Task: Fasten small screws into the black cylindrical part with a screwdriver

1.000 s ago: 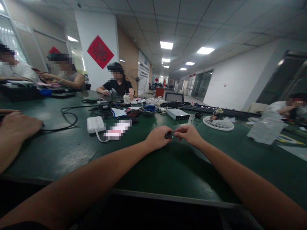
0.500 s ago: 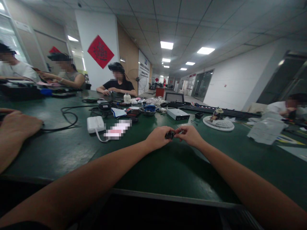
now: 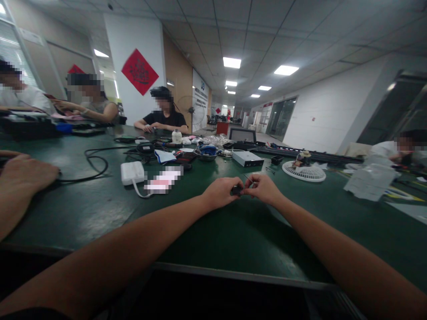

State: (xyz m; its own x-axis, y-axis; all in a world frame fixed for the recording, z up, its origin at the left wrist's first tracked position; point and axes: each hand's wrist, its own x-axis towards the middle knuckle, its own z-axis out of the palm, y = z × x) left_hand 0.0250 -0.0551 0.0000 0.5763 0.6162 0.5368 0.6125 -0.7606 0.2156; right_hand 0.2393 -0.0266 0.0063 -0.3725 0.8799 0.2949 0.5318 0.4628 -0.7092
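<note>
Over the green table [image 3: 213,240], my left hand [image 3: 222,192] is closed around a small dark part [image 3: 236,190], too small to name. My right hand [image 3: 262,187] meets it from the right, its fingertips pinched against the end of that part. A thin metal rod [image 3: 248,178] sticks up and to the left out of the right fingers; its kind is too small to make out. Behind the hands stands a silver metal drive box [image 3: 247,158] with a black front.
A white fan grille [image 3: 303,171] lies to the right, near a clear plastic container [image 3: 370,182]. Left are a white power adapter [image 3: 132,173] and a black cable [image 3: 96,176]. Another person's hand [image 3: 28,178] rests at the far left. Clutter, including a metal bowl [image 3: 206,155], lines the back.
The dark part has turned slightly within my fingers, and the thin rod has shifted a little. Both arms stay nearly where they were.
</note>
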